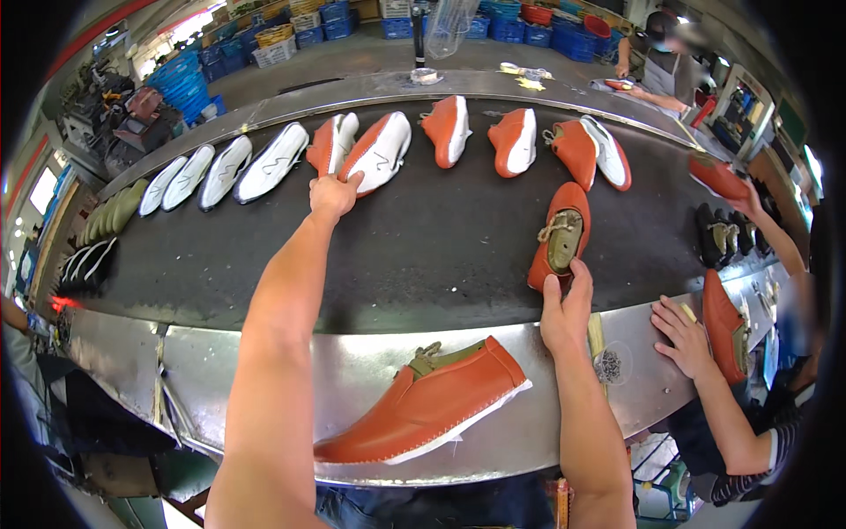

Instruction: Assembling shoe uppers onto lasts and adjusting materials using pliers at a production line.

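My left arm reaches far across the dark conveyor belt (397,256). There my left hand (333,196) is closed on the near end of an orange shoe upper with a white underside (377,157); its fingers are partly hidden. Another orange-and-white upper (324,145) touches it on the left. My right hand (567,313) pinches the heel of an orange shoe with green lining and a tied lace (577,204), whose toe points away from me. On the metal ledge between my forearms, a larger-looking orange shoe (432,401) lies on its side, with a white lower edge and stitching.
White uppers (269,163) line the belt's far left, several orange-and-white ones (448,132) its far side. Black shoes (714,234) stand at right. A dish of small metal bits (612,365) is beside my right forearm. A co-worker's hand (683,335) rests near another orange shoe (725,326).
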Available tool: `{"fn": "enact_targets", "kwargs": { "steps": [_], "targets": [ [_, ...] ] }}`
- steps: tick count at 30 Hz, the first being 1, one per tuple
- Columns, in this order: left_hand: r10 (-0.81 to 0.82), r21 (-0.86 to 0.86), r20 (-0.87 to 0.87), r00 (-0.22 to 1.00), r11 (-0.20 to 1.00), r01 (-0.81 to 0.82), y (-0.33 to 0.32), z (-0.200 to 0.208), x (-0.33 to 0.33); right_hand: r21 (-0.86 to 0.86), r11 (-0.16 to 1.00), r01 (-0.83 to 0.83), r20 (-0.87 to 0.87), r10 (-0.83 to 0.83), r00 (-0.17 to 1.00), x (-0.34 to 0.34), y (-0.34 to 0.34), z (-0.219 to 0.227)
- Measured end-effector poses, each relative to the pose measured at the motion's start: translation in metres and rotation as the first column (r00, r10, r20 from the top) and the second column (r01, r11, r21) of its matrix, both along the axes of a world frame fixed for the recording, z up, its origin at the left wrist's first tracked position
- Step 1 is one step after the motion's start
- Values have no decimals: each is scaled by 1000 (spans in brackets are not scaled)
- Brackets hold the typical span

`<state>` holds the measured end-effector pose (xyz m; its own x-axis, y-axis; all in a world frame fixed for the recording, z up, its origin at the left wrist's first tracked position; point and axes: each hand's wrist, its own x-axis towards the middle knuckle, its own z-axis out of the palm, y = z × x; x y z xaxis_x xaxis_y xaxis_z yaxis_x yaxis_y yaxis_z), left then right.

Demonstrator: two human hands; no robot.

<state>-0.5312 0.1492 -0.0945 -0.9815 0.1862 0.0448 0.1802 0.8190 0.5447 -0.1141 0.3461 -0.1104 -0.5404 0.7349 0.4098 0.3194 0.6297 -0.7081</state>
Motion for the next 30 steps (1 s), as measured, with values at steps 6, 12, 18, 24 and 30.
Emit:
{"fn": "enact_targets", "kwargs": {
  "steps": [6,12,18,24,30],
  "targets": [
    [-194,23,32,980,981,194,-155,51,121,98,994,49,-13,-48,999,9,9,-15],
    [-196,204,79,977,963,177,-354,87,270,185,978,100,-172,-68,983,-1,13,-27],
    [-408,-411,-460,789,885,218,-377,97,379,312,947,-80,-350,193,917,73,-81,27],
    [-673,-193,-53,737,731,654,-221,114,397,-62,756,-652,408,615,675,319,-258,-8],
    [-674,-56,162,720,723,689,-203,105,414,-265,693,-670,688,623,372,482,-357,-53]
  ]
}}
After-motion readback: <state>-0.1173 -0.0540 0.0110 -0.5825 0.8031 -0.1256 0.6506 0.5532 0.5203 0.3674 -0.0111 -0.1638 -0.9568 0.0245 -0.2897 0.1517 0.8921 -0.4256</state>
